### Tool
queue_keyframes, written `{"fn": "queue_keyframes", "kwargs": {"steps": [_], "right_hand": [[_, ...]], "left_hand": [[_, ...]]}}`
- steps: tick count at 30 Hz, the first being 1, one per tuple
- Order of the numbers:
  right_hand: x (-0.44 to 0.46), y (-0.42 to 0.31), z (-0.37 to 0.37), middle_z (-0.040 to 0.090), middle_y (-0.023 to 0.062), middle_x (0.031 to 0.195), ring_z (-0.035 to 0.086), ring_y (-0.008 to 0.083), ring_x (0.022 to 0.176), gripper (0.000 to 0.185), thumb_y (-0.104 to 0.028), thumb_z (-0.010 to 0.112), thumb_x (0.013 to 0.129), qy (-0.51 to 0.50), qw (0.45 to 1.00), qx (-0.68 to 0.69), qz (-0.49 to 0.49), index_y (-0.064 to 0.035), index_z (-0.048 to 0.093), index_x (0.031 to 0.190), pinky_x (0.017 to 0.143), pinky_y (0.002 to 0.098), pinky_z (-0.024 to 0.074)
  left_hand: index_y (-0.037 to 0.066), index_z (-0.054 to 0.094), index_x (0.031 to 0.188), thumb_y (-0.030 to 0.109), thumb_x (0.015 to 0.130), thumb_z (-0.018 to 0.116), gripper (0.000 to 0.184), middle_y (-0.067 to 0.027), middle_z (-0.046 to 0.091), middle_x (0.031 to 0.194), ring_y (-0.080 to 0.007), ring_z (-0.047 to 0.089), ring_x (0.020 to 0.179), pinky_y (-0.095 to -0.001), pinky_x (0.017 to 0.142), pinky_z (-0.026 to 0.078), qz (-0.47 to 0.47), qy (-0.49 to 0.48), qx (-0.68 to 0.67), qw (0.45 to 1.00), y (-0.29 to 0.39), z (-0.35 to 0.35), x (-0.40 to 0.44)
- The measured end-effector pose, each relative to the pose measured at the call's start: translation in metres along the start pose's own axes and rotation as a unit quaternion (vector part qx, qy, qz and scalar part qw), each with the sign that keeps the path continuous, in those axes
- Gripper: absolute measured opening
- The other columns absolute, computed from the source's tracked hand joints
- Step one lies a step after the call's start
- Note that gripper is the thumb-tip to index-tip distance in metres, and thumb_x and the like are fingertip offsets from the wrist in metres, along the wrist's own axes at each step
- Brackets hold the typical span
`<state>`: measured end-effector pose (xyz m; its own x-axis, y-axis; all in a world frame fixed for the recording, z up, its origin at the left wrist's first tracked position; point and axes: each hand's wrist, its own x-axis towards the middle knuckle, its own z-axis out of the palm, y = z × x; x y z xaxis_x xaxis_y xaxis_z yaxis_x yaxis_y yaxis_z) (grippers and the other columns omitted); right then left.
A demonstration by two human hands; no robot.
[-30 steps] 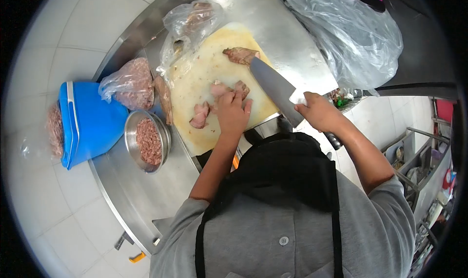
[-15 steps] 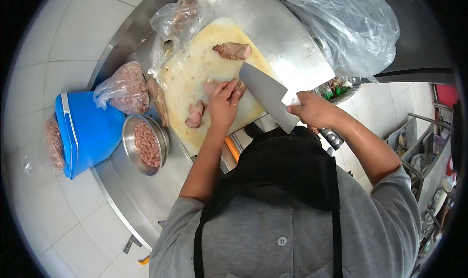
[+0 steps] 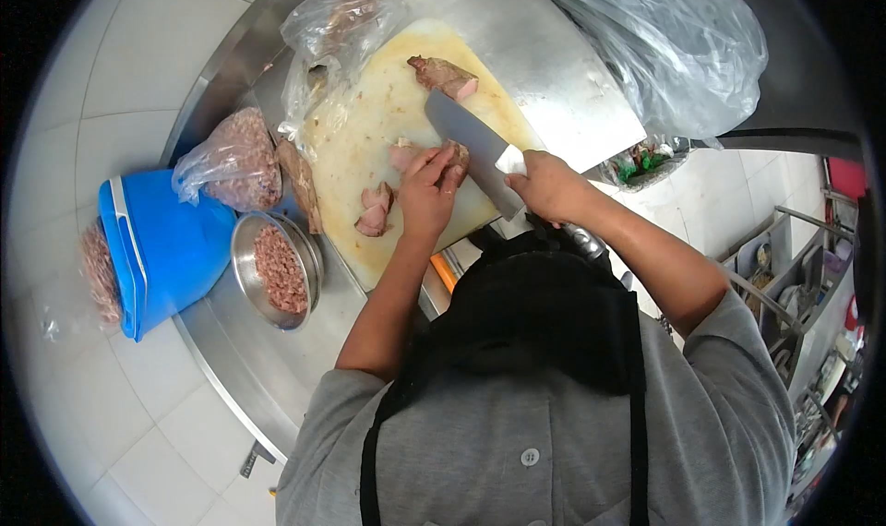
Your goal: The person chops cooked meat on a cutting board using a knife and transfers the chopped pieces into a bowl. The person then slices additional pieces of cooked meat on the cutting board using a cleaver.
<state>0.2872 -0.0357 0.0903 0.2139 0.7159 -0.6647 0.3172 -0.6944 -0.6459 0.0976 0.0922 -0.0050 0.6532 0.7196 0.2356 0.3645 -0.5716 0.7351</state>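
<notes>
On a worn cutting board (image 3: 369, 92), my left hand (image 3: 429, 194) is closed over a piece of cooked meat (image 3: 455, 157), its fingers curled on top. Pale cut meat shows just left of the fingertips. My right hand (image 3: 554, 189) grips a broad cleaver (image 3: 466, 138) by its handle. The blade slants across the board just right of the held meat; I cannot tell whether it touches. Beyond the blade tip lies a larger chunk of meat (image 3: 445, 77). Several cut pieces (image 3: 375, 210) rest left of my left wrist.
Left of the board stand a metal bowl of diced meat (image 3: 280, 268), a bagged heap of ground meat (image 3: 242, 161) and a blue cooler (image 3: 171, 249). A plastic bag with meat (image 3: 341, 37) touches the board's far left edge. Large clear plastic (image 3: 664, 46) lies at the far right.
The cleaver has moved left, closer to the held meat, with its tip now near the larger chunk. My left hand stays on the meat.
</notes>
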Motion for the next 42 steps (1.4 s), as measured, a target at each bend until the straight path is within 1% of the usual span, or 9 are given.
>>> {"fn": "queue_keyframes", "kwargs": {"steps": [6,12,14,16,17,25,32,35,42], "right_hand": [[-0.03,0.03,-0.002,0.066,0.0222,0.074,0.062,0.0273,0.047,0.037,-0.025,0.056,0.102,0.019,0.998,-0.01,-0.051,0.0121,0.056,0.109,0.05,0.0413,0.0515],[-0.031,0.005,-0.004,0.068,0.0285,0.085,0.065,0.0311,0.052,0.042,-0.027,0.055,0.102,-0.033,0.999,-0.025,0.022,0.0137,0.052,0.114,0.056,0.0432,0.0542],[-0.025,0.004,0.003,0.068,0.0295,0.088,0.069,0.0362,0.064,0.041,-0.028,0.056,0.102,-0.041,0.997,-0.042,0.053,0.0117,0.055,0.112,0.064,0.0462,0.0556],[-0.016,0.016,0.026,0.069,0.0304,0.093,0.07,0.0419,0.084,0.037,-0.027,0.057,0.1,0.076,0.986,-0.129,-0.071,0.0089,0.058,0.11,0.078,0.0499,0.055],[-0.014,0.01,0.032,0.069,0.0296,0.098,0.065,0.0479,0.098,0.038,-0.028,0.057,0.1,0.064,0.994,-0.079,-0.031,0.0073,0.057,0.113,0.085,0.0515,0.0529],[-0.035,-0.038,0.067,0.074,0.0231,0.093,0.075,0.0369,0.083,0.02,-0.008,0.054,0.092,0.129,0.958,-0.255,-0.031,0.0034,0.055,0.109,0.072,0.0454,0.0601],[-0.024,-0.02,0.046,0.073,0.0259,0.098,0.073,0.0396,0.091,0.022,-0.014,0.052,0.097,0.121,0.97,-0.2,-0.063,0.0037,0.056,0.109,0.078,0.0473,0.0583],[-0.018,-0.012,0.026,0.07,0.027,0.106,0.068,0.0422,0.103,0.034,-0.028,0.054,0.101,0.095,0.979,-0.172,-0.058,0.0033,0.058,0.113,0.089,0.0513,0.0524],[-0.062,0.012,-0.008,0.069,0.0288,0.107,0.066,0.0435,0.105,0.035,-0.027,0.058,0.099,0.103,0.984,-0.139,-0.041,0.0054,0.061,0.112,0.092,0.0511,0.0508]], "left_hand": [[0.003,0.075,0.103,0.002,0.082,0.077,0.021,-0.012,0.071,0.1,-0.0238,0.071,0.082,-0.0325,0.075,0.057,-0.033,0.013,-0.07,0.997,0.006,0.001,0.004],[0.0,0.073,0.089,0.001,0.082,0.076,0.007,-0.0111,0.072,0.09,-0.0229,0.069,0.077,-0.032,0.074,0.056,-0.029,0.001,-0.097,0.995,0.0,0.0,0.003],[-0.001,0.073,0.088,0.001,0.082,0.076,0.006,-0.0115,0.073,0.091,-0.023,0.069,0.077,-0.0318,0.074,0.056,-0.048,-0.018,-0.121,0.991,0.0,0.0,0.007],[0.0,0.074,0.089,0.003,0.084,0.075,0.006,-0.0129,0.073,0.091,-0.0246,0.07,0.08,-0.0323,0.074,0.056,0.004,0.001,-0.088,0.996,-0.004,0.0,0.005],[0.0,0.074,0.089,0.003,0.084,0.075,0.006,-0.0129,0.073,0.091,-0.0246,0.07,0.08,-0.0323,0.074,0.056,0.006,-0.006,-0.093,0.996,-0.008,-0.002,0.003],[-0.001,0.073,0.087,0.003,0.085,0.074,0.005,-0.0157,0.074,0.096,-0.0274,0.07,0.087,-0.0357,0.078,0.056,-0.02,0.045,-0.053,0.997,-0.026,-0.004,0.0],[-0.001,0.072,0.09,0.005,0.086,0.076,0.008,-0.0143,0.074,0.093,-0.023,0.07,0.079,-0.0326,0.073,0.056,-0.083,0.007,-0.053,0.995,-0.009,-0.008,0.003],[0.0,0.072,0.093,0.006,0.086,0.076,0.01,-0.0134,0.073,0.091,-0.0213,0.07,0.074,-0.0311,0.07,0.056,-0.043,0.016,-0.091,0.995,-0.03,0.0,0.011],[0.001,0.073,0.103,0.007,0.087,0.076,0.017,-0.0097,0.072,0.087,-0.0158,0.066,0.071,-0.0288,0.069,0.055,-0.056,-0.024,-0.021,0.998,-0.017,-0.009,0.014]]}}
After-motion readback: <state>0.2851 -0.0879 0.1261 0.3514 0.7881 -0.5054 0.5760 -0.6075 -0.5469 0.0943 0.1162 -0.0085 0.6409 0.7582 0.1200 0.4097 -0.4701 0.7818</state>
